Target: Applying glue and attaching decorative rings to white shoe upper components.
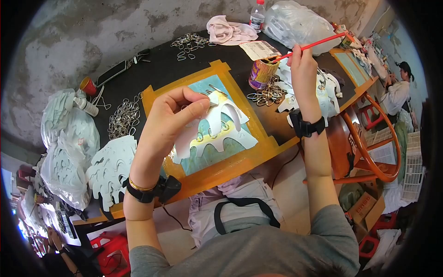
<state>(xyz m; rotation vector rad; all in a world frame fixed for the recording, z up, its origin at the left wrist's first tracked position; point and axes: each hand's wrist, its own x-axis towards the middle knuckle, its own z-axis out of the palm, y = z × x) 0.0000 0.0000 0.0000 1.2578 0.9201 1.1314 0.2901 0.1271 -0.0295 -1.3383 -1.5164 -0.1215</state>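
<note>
White cutout (217, 127) partly hidden behind left hand (173, 115), which pinches its top edge above the teal mat (207, 154) on the surface. Right hand (302, 62) fisted around red brush (314, 45), tip in can (262, 72), bristles unseen.

The cutout (217, 124) in my left fingers (184, 108) is white, with silvery rings along it. Under it lies a teal mat (210, 159) framed in orange tape (230, 168), on my black desk (161, 69). My right hand (302, 57) has a red brush (314, 45) over a can (261, 74) striped gold and purple. Both my wristbands (154, 191) are black. The rag (230, 31) is pink.
</note>
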